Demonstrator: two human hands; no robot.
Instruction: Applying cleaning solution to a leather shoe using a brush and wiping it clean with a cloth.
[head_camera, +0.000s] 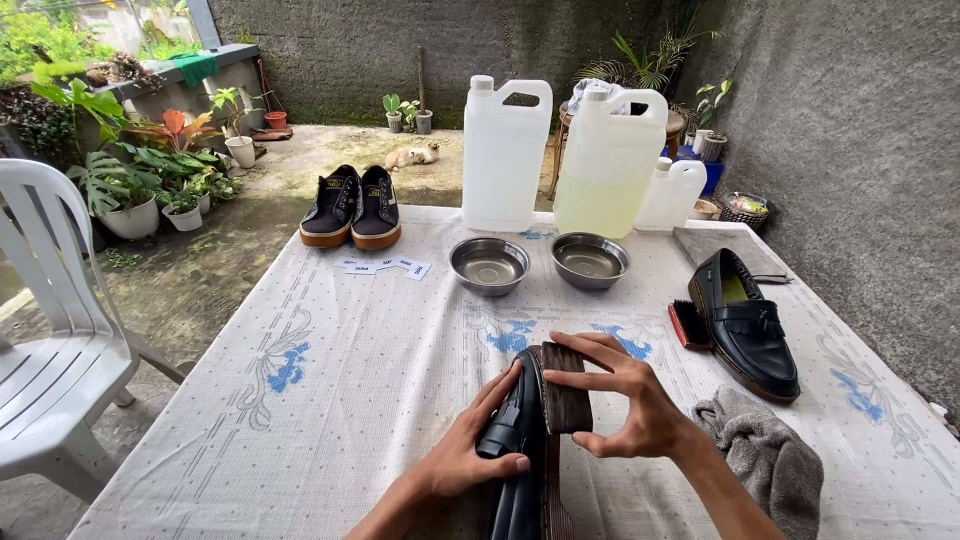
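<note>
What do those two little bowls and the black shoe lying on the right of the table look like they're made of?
The two bowls look like stainless steel: grey, shiny, with bright reflections on rims and insides. The black loafer looks like smooth polished leather or a leather-like synthetic, judging by its glossy highlights; which one cannot be told. Its sole seems to be rubber, dark and matte.

A glossy black loafer (520, 440) stands on its side at the table's near edge, dark ridged sole facing right.
</note>
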